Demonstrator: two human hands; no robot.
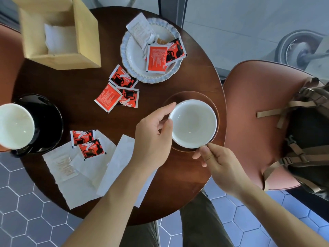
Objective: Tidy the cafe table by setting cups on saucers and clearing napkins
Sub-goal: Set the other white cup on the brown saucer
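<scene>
A white cup (193,123) stands on a brown saucer (187,97) at the right of the round table. My left hand (153,132) holds the cup's left rim between thumb and fingers. At the cup's near side my right hand (219,163) pinches its handle. A second white cup (15,125) sits on a black saucer (48,111) at the far left. White napkins (80,175) lie spread at the near edge, partly under my left forearm, with two red sugar packets (87,143) on them.
A white scalloped plate (131,56) holds packets at the back. Three more red packets (119,90) lie mid-table. A wooden napkin box (83,36) stands back left. An orange chair (258,113) with a backpack (309,132) is on the right.
</scene>
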